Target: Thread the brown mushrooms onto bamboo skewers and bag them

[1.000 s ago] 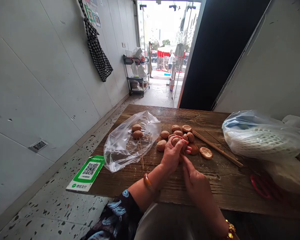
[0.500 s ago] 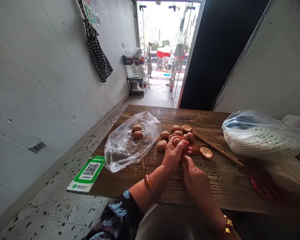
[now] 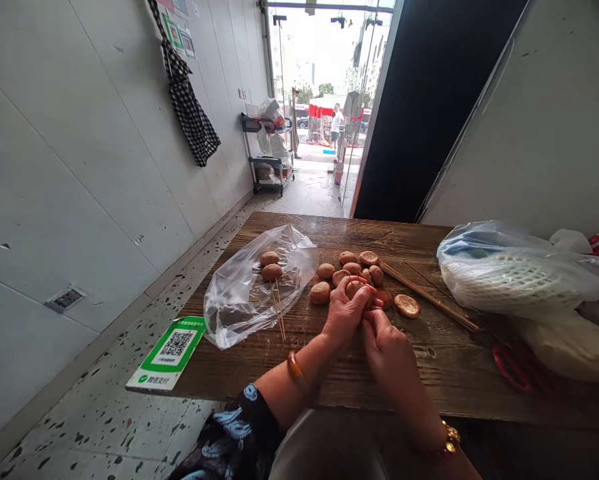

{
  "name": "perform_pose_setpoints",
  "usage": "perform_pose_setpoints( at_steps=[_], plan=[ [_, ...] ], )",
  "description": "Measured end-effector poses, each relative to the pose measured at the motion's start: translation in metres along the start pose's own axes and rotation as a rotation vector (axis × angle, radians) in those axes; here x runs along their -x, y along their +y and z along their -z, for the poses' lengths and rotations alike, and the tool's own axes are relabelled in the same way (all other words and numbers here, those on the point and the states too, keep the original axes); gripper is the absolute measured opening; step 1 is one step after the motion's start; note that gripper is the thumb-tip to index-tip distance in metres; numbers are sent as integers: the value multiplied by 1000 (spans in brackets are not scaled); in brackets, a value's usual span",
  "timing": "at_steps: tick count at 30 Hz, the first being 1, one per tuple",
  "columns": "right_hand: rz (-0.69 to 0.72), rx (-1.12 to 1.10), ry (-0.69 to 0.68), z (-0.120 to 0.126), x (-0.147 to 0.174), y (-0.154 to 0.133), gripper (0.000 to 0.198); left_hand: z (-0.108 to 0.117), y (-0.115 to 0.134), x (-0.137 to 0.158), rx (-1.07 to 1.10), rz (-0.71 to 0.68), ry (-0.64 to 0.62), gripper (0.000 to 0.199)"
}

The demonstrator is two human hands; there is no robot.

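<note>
My left hand is wrapped round a brown mushroom cap, partly covered by the fingers. Right against it, my right hand has its fingers pinched together; what they grip is hidden. Several loose mushrooms lie just beyond and beside the hands, some stem side up, like the mushroom on the right. To the left, two mushrooms on thin wooden skewers rest on a clear plastic bag. A bundle of skewers lies to the right of the mushroom pile.
The wooden table has a green payment-code card at its left edge. Wrapped packages in plastic bags and red-handled scissors are on the right. A trolley stands by the doorway, and a person is outside.
The view has shifted slightly, so the table and wall appear a little further left. Both hands stay together round the mushroom, with hardly any movement.
</note>
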State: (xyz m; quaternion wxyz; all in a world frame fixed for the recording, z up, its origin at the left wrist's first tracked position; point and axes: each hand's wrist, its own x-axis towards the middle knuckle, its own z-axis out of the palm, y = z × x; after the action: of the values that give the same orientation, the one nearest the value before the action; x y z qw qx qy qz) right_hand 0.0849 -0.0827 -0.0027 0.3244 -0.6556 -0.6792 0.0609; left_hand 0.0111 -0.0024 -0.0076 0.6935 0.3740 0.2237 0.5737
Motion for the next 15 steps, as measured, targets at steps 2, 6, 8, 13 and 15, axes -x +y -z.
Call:
perform_pose_setpoints(
  at_steps=[2,6,8,13,15],
  plan=[
    [3,17,26,-1,-5,0,29,0,-1,0,-17,-10,-17,31],
    [-32,17,29,-5,-12,1,30,2,-1,0,-12,2,-16,30],
    [-33,-38,21,-4,-11,3,31,4,1,-1,8,28,-39,31],
    [73,-286,-41,13,2,17,35,8,10,-4,111,137,-92,38],
    [32,-353,-9,22,6,25,36,10,13,-5,126,157,-93,38]
  ],
)
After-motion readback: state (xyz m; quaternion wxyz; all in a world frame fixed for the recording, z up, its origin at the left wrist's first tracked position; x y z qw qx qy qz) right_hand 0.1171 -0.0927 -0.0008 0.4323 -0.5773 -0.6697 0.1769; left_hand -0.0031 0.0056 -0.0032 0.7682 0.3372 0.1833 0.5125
